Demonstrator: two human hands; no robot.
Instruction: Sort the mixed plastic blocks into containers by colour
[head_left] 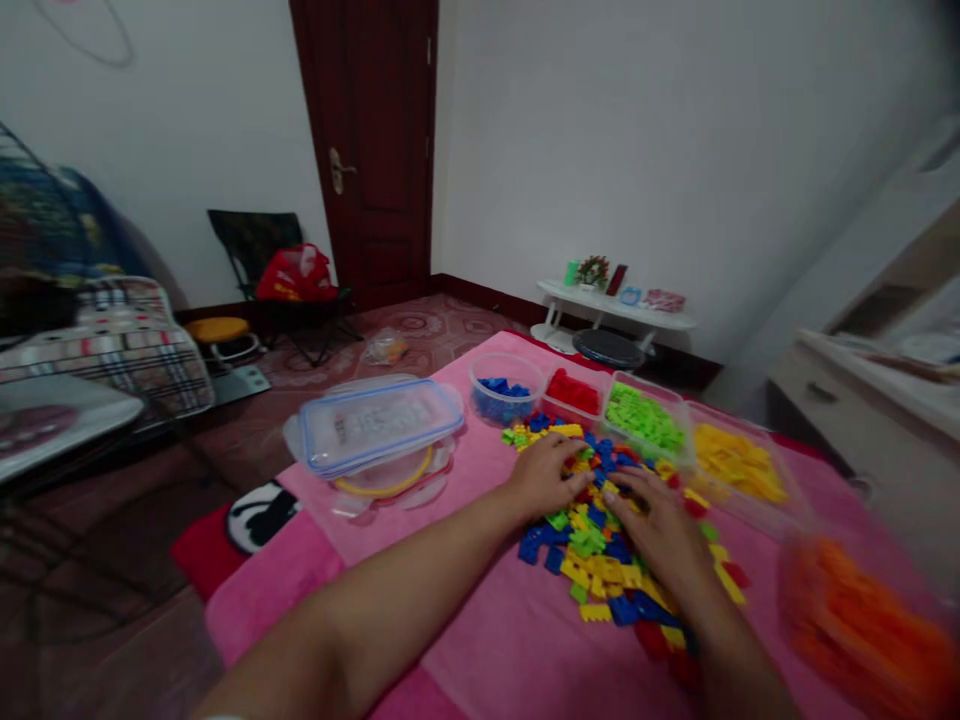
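A mixed pile of plastic building blocks [600,570] in yellow, blue, green and red lies on the pink cloth [480,600]. My left hand [544,478] reaches into the pile's left side, its fingers bent and apart, with a green block near the fingertips. On the right side of the pile rests my right hand [660,522], fingers spread over the blocks. Behind the pile stand a round tub of blue blocks [501,398], a box of red blocks [571,392], a box of green blocks [645,418] and a box of yellow blocks [739,462].
A container of orange blocks [862,620] sits at the near right, blurred. Stacked clear lids [382,425] lie on the left of the table. Beyond are a folding chair [255,240] with a red bag [297,274], a door [367,130] and a low white shelf [615,303].
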